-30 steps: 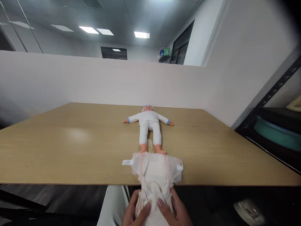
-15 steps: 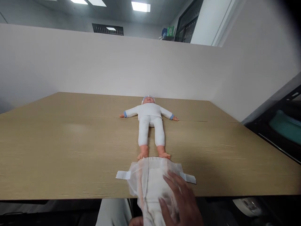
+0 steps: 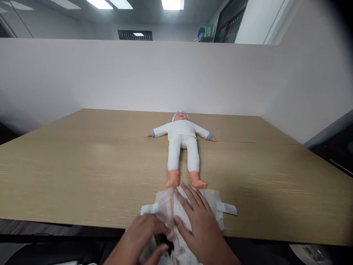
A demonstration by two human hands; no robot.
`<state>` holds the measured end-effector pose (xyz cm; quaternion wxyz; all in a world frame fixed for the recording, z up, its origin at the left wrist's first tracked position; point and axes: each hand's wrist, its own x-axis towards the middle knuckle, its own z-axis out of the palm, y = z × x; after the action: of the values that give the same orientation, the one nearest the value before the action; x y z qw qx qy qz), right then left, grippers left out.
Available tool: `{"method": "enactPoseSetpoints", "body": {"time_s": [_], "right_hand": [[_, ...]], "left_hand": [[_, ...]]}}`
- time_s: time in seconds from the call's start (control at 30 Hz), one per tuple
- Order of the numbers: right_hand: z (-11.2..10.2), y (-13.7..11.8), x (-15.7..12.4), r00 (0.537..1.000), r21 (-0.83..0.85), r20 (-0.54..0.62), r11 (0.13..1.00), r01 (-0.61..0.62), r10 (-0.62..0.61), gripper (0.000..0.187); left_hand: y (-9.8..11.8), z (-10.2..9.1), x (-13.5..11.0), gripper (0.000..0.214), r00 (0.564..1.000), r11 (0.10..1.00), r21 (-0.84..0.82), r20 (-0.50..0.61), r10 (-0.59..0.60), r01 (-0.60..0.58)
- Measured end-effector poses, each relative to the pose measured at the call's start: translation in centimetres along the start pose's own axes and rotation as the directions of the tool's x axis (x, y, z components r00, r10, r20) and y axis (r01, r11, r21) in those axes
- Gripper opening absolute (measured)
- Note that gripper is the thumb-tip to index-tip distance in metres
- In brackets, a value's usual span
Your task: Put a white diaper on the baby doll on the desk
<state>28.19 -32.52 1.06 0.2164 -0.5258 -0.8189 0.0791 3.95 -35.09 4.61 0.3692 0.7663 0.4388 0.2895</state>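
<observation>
A baby doll (image 3: 182,145) in a white suit lies on its back on the wooden table (image 3: 82,173), arms out, feet toward me. Just short of its feet a white diaper (image 3: 217,200) is spread at the table's near edge, its tape tabs sticking out left and right. My right hand (image 3: 197,219) lies flat on the diaper with fingers stretched toward the doll's feet. My left hand (image 3: 142,239) is curled at the diaper's near left part, fingers pinched on its crumpled edge below the table edge.
A white partition wall (image 3: 110,77) runs behind the table and along the right side. A dark shelf unit (image 3: 340,147) stands at the far right. Ceiling lights and a dark door show above the partition.
My right hand has slid forward over the diaper toward the doll's feet and flattened it. My left hand has come up into view at the diaper's near edge. The camera shifted slightly.
</observation>
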Motion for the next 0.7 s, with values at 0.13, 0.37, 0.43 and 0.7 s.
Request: {"method": "enactPoseSetpoints", "body": {"time_s": [0.13, 0.37, 0.43, 0.7], "right_hand": [[-0.3, -0.2, 0.0, 1.0, 0.01, -0.006, 1.0, -0.005, 0.005, 0.07], [-0.7, -0.5, 0.1, 0.998, 0.069, -0.009, 0.996, -0.058, 0.058, 0.065], [-0.7, -0.5, 0.0, 0.997, 0.099, -0.014, 0.992, -0.073, 0.075, 0.064], [-0.4, -0.3, -0.1, 0.996, 0.097, -0.014, 0.992, -0.082, 0.083, 0.069]], "left_hand": [[-1.7, -3.3, 6.4, 0.042, 0.967, 0.867, 0.459, -0.059, 0.248, -0.195], [-1.8, -2.6, 17.2, 0.11, 0.914, 0.538, 0.746, 0.252, 0.319, -0.393], [-1.2, -2.2, 18.9, 0.118, 0.849, 0.477, 0.702, 0.415, 0.328, -0.528], [-0.9, -2.4, 21.1, 0.091, 0.734, 0.451, 0.579, 0.56, 0.385, -0.679]]}}
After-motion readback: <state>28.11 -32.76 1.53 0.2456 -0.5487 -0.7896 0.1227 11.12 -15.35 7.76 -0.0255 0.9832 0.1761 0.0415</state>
